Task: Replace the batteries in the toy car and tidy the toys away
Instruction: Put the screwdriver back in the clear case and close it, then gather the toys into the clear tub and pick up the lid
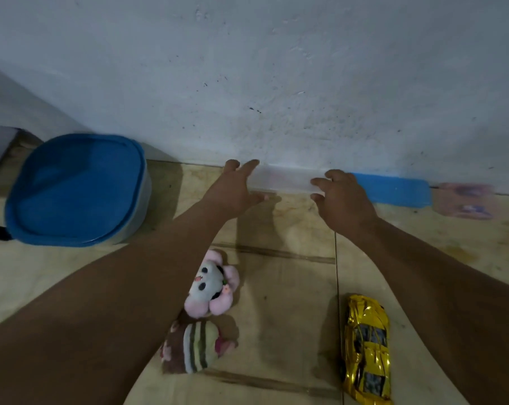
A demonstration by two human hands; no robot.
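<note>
Two bare arms reach out over the floor (291,287) toward the wall (276,68). A big blue tub (75,190) with its lid on sits at the left by the wall. The left hand (235,190) and right hand (342,197) hang apart with fingers spread, holding nothing. The gold toy car (367,349) lies on the floor under the right arm. A pink soft toy (213,283) and a striped soft toy (196,347) lie close together by the left arm.
</note>
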